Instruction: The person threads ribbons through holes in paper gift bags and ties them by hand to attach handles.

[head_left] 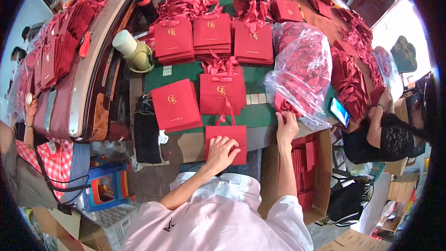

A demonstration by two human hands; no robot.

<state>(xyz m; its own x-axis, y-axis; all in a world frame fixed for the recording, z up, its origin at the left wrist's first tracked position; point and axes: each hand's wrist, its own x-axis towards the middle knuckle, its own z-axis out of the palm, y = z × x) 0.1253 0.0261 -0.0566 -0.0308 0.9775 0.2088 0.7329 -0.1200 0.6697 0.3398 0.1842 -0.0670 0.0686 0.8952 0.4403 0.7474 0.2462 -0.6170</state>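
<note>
Left hand: grip spread over red bag at tabletop edge, six o'clock. Right hand: at red ribbons, five o'clock; pinching, I cannot tell. Best I press bag lightly, avoiding creases.

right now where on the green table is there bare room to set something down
Bare green tabletop shows between the left bag stack and the back row of bags, and between the middle bag and the plastic sack. It is crowded along the back row and at the sack, by the right hand.
</note>
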